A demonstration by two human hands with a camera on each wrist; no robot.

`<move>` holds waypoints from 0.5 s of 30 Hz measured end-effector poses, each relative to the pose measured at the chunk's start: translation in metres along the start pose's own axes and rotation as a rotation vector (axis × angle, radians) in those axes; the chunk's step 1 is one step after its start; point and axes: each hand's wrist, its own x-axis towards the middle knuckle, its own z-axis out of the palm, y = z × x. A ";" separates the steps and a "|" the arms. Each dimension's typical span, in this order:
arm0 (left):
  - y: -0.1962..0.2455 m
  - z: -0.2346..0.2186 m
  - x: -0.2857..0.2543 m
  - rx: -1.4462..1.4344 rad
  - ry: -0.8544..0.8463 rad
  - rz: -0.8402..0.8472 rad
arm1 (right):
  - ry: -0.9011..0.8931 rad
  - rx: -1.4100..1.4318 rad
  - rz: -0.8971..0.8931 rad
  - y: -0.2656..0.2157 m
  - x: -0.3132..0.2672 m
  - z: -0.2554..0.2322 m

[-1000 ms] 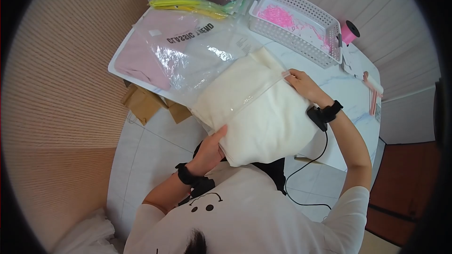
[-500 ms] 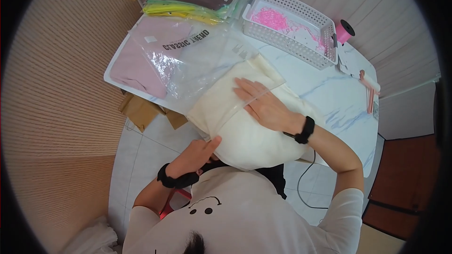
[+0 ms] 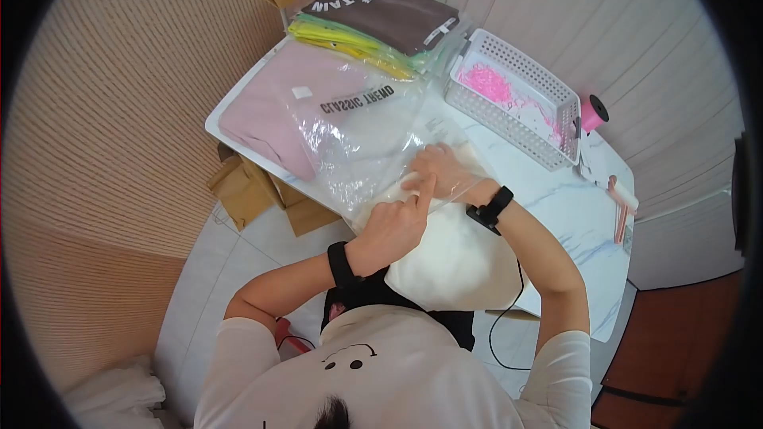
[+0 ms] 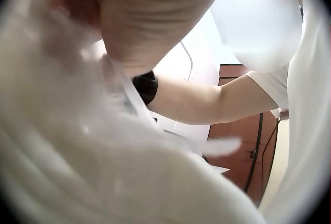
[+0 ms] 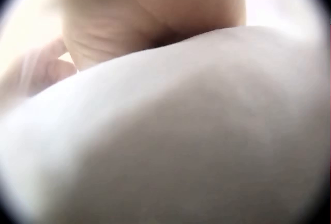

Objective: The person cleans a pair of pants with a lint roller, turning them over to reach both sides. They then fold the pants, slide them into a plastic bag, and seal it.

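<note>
A folded cream garment lies at the table's near edge, its far part inside a clear plastic bag lettered CLASSIC TREND. My right hand reaches under the bag's film and presses on the cloth; the film crosses its wrist. Close beside it, my left hand pinches the bag's opening edge, with the index finger pointing toward the right hand. In the left wrist view, blurred film and cream cloth lie below the left hand. The right wrist view shows cloth filling the space under the right hand's palm.
A pink garment lies on the table's left, partly under the bag. Behind it is a stack of bagged clothes. A white basket holds pink shreds, with a pink ribbon spool beside it. Brown cardboard stands below the table.
The right hand went from the bag's right edge onto the garment, then farther in under the film. The left hand moved from the garment's left side up and right to the bag's opening.
</note>
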 end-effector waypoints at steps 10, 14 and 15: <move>0.018 -0.009 0.024 -0.397 0.369 0.377 | 0.228 -0.036 0.006 -0.036 0.042 -0.009; 0.024 -0.018 0.012 -0.455 0.312 0.323 | 0.350 -0.044 -0.007 -0.016 0.060 -0.004; 0.022 -0.019 0.006 -0.488 0.316 0.302 | 0.383 -0.026 0.005 -0.010 0.060 -0.005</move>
